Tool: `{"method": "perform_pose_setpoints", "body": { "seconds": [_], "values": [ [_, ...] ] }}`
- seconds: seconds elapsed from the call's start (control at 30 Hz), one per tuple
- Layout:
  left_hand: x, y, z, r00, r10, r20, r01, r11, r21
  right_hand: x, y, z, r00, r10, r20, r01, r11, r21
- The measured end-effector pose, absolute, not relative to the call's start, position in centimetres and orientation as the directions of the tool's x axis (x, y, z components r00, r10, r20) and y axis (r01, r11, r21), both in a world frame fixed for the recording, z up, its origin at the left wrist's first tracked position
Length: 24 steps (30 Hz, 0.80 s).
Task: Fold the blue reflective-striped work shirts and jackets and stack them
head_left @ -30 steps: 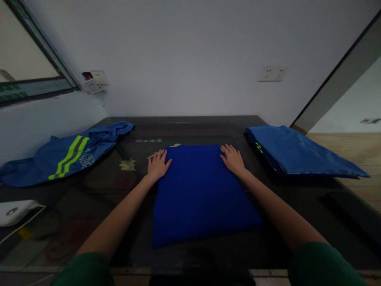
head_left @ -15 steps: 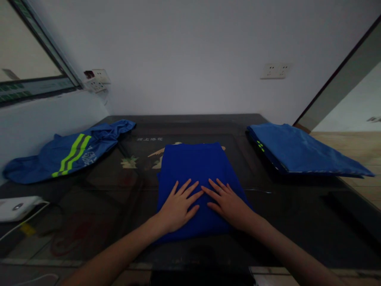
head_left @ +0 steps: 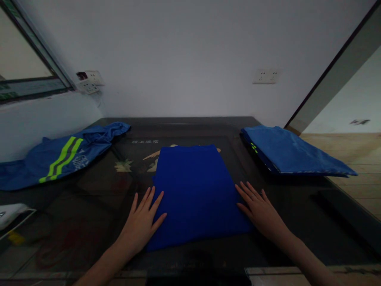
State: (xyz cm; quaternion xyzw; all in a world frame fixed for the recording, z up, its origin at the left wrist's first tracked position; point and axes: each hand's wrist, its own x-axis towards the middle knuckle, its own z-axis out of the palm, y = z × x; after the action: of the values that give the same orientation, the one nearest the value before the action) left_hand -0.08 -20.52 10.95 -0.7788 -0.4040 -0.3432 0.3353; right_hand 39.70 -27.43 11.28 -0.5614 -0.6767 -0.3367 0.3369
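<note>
A folded deep-blue garment (head_left: 196, 186) lies flat on the dark table (head_left: 98, 226), in the middle of the head view. Along its left edge rests my left hand (head_left: 143, 218), open, with fingers spread and the thumb over the cloth. My right hand (head_left: 258, 206) is at the opposite edge, also open, its fingertips touching or just over the cloth's border. A ring shows on one finger of that hand. Neither hand grips anything. What kind of garment it is cannot be made out from this folded side.
At the left lies a crumpled blue garment (head_left: 59, 159) with yellow-green stripes. A stack of folded blue clothes (head_left: 291, 153) sits at the right, one corner reaching past the table edge. A white device (head_left: 12, 214) with a cable is at the near left, a dark flat object (head_left: 348, 214) at the right.
My hands have moved apart from the middle of the folded garment to its left and right edges. The camera view has shifted slightly to the right.
</note>
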Motion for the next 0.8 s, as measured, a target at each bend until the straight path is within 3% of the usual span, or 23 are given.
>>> {"method": "perform_pose_setpoints", "body": {
  "seconds": [0.13,0.33,0.5,0.6,0.67,0.8],
  "values": [
    [3.1,-22.9,11.5,0.505,0.350,0.789,0.795,-0.544,-0.268,36.6,-28.2,11.9,-0.140,0.468,0.873,0.978,0.206,0.046],
    [6.0,-25.2,12.1,0.763,0.332,0.554,0.569,-0.752,-0.334,32.8,-27.4,11.0,-0.319,0.606,0.729,0.937,0.318,0.145],
    [4.1,-25.1,11.9,0.761,0.388,0.520,0.564,-0.792,-0.234,34.3,-27.3,10.4,-0.313,0.612,0.726,0.926,0.367,0.090],
    [2.4,-24.2,13.0,0.659,0.441,0.609,0.566,-0.825,-0.015,35.9,-27.3,11.1,-0.265,0.593,0.760,0.886,0.460,-0.050],
    [1.0,-22.7,14.5,0.480,0.481,0.734,0.610,-0.784,0.115,37.3,-27.0,12.4,-0.166,0.550,0.819,0.852,0.498,-0.162],
    [-1.4,-18.4,18.3,0.152,0.548,0.823,0.781,-0.577,0.240,39.7,-25.3,17.0,0.019,0.567,0.824,0.800,0.485,-0.353]
  ]
}}
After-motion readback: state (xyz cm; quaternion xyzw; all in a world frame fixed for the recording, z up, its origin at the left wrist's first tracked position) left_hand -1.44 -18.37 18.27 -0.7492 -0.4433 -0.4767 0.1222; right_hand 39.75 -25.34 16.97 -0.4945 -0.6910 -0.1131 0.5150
